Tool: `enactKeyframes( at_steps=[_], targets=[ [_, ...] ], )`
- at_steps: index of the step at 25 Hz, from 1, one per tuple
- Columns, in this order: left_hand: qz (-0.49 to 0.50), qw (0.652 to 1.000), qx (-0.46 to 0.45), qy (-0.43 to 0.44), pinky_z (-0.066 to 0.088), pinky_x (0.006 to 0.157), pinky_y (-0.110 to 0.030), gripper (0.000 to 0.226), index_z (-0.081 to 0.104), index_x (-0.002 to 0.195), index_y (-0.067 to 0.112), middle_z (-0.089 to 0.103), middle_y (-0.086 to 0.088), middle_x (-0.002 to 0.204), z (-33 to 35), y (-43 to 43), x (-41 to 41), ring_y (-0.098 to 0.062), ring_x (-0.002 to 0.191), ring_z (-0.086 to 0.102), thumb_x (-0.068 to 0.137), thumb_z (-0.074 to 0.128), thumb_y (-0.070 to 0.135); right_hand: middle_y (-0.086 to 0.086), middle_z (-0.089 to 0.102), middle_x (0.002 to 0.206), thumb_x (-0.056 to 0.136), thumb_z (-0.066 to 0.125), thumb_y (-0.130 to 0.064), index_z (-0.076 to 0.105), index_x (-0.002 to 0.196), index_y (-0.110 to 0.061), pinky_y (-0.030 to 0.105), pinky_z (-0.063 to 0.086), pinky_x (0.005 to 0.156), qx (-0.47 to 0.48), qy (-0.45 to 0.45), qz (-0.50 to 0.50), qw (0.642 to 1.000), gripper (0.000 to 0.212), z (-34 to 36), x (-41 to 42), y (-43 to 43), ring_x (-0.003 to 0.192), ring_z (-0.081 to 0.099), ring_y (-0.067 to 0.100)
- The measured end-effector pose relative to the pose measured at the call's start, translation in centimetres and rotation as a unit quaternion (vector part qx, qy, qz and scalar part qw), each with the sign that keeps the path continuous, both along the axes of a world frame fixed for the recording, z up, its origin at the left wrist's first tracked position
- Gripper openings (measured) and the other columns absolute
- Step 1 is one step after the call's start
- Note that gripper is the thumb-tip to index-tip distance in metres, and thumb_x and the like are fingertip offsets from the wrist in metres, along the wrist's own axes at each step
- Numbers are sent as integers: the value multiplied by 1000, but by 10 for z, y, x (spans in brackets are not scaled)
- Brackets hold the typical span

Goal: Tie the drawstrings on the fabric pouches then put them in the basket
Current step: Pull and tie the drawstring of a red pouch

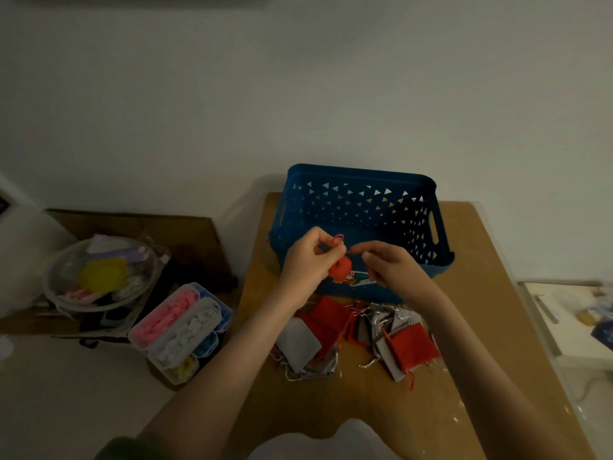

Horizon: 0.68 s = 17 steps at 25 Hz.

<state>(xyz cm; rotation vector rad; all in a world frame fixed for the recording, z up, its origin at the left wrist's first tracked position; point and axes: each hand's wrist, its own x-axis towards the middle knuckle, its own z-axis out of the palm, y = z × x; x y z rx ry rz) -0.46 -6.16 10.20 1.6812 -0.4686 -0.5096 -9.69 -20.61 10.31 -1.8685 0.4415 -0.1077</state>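
blue basket [358,207], red pouch [340,270], brown table [481,293].

The basket [360,207] sits at frame centre on the table [481,293]; pouches [358,333] lie just below it. Bowl [99,277] and box [179,330] sit lower left.

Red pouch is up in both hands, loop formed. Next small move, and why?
Probably pull the knot snug: the left hand pinches a small loop of red drawstring above the red pouch, and the right hand grips the other end. The blue basket waits right behind.
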Motion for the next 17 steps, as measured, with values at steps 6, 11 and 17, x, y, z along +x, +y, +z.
enactKeyframes(
  at_steps=[6,11,17],
  targets=[
    [42,987,41,-148,41,54,-20,18,52,84,12,58,-4,71,4,4,5,-11,60,52,89,65,23,1,52,65,100,45,-16,51,107,-17,26,38,59,-56,29,-41,997,10,-5,-1,-4,56,48,11],
    [50,978,86,-185,41,63,-7,9,64,97,15,69,2,88,0,8,12,-4,76,60,89,64,20,-12,50,72,100,43,-13,59,97,-13,23,39,62,-179,62,-27,982,16,-8,-1,-10,67,49,8],
    [30,990,87,-105,38,57,-23,15,63,75,19,60,11,66,-4,7,11,0,60,53,88,65,27,-2,55,70,98,46,-13,58,79,-13,23,38,61,-84,2,-96,992,22,-10,-2,-8,64,50,10]
  ],
)
